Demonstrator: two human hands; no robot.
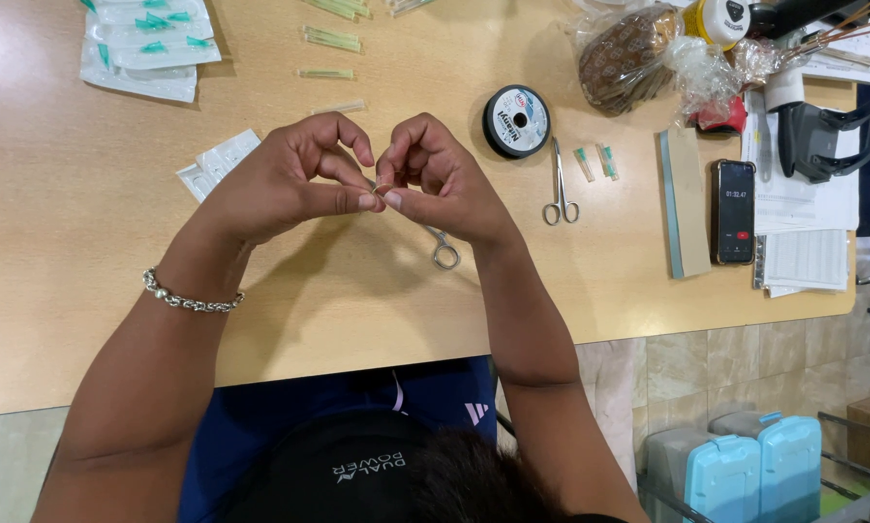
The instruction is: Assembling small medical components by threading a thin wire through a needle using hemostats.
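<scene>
Hands meet above the wooden table (86, 291): I see my left hand (285, 184) and right hand (435, 179) with fingertips pinched together on something tiny, too small to identify. Small scissors (560, 189) and a thread spool (516, 121) lie right.

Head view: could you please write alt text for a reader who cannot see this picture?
Seen from above, a person's left hand and right hand meet fingertip to fingertip over a wooden table, pinching something too small to identify. Nearby lie a spool of thread, small scissors, a phone and sealed packets.
</scene>
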